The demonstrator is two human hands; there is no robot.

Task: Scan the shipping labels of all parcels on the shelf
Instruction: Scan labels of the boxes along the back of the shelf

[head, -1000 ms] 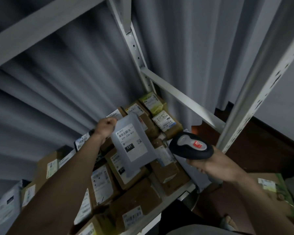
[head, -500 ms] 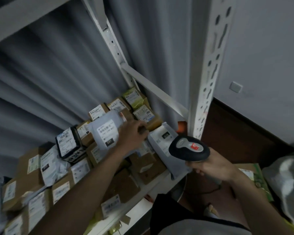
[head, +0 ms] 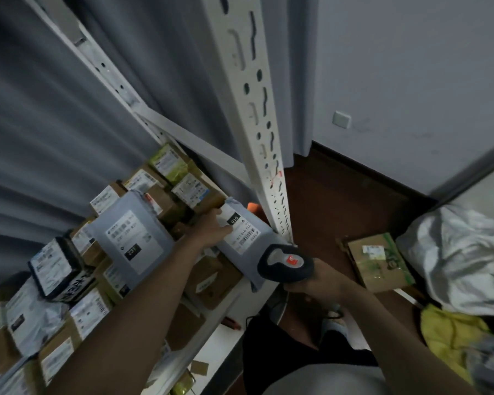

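A grey mailer [head: 244,238] at the shelf's right end is touched by the left hand [head: 211,230], its finger curl unclear, while a handheld scanner [head: 285,263] is gripped by the right hand [head: 318,282]; many labelled parcels [head: 69,309] seemingly remain to be scanned.

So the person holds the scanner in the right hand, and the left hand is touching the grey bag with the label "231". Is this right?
Not quite. In the head view, the left hand touches the grey bag marked "010", beside the shelf post; the "231" bag lies apart, to its left. The rest holds: the right hand grips the scanner.
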